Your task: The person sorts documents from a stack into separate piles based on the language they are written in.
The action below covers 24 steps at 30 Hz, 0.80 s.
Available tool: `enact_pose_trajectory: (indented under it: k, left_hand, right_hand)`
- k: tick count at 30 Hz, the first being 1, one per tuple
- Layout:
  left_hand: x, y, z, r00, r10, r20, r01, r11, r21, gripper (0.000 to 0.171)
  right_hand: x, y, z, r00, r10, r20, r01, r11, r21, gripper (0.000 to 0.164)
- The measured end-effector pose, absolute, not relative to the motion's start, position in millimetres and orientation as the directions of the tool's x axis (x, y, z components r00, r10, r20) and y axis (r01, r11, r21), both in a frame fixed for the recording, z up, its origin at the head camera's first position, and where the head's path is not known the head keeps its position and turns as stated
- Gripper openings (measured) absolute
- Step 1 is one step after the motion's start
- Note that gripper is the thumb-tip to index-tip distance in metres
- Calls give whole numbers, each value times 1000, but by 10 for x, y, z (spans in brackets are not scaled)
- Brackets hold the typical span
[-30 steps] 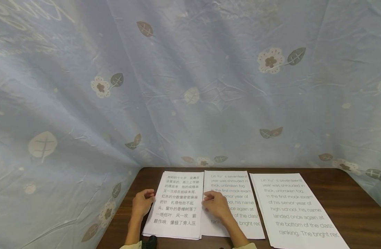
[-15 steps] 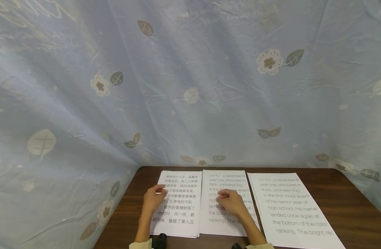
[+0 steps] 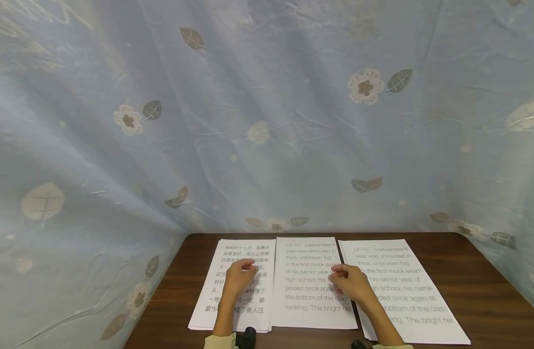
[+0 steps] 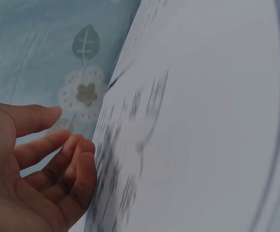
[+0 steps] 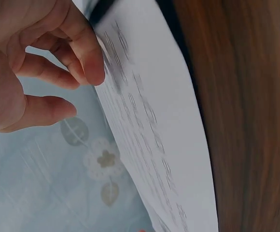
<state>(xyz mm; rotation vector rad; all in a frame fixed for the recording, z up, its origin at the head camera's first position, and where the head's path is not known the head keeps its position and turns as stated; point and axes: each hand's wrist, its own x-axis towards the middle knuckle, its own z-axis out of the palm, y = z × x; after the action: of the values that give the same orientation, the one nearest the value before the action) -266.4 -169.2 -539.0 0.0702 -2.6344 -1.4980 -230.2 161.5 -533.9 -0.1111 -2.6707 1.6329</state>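
Observation:
Three piles of printed white paper lie side by side. The left stack (image 3: 259, 291) bears Chinese characters, while the middle stack (image 3: 308, 286) and the right stack (image 3: 412, 295) show English text. My left hand (image 3: 239, 279) hovers over the left stack, its fingers loosely bent and nothing between thumb and fingertips; the left wrist view shows the same hand (image 4: 43, 164) with a gap there. Over the line between the middle and right stacks is my right hand (image 3: 353, 283). In the right wrist view, that hand (image 5: 48, 67) also holds nothing, thumb apart from the fingers.
The papers lie on a dark brown wooden table (image 3: 480, 286) with rounded far corners. Behind and to the left hangs a pale blue curtain (image 3: 293, 169) printed with leaves and flowers. Bare wood shows right of the right stack.
Both hands have moved rightward: the left from beside the left stack to over it, the right from the left stack's edge across the middle stack. The head view has shifted slightly.

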Motion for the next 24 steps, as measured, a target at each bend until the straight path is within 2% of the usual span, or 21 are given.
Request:
enact_pose_trajectory:
  k: [14, 24]
  left_hand:
    - [-2683, -1236, -5393, -999, -50, 19, -5, 440, 898, 38]
    - [-2695, -1115, -5404, -999, -50, 13, -12, 475, 880, 40]
  right_hand:
    - [-2225, 1980, -5308, -995, 98, -36, 78, 479, -874, 41]
    - [-2243, 2063, -5321, -994, 100, -39, 83, 491, -867, 41]
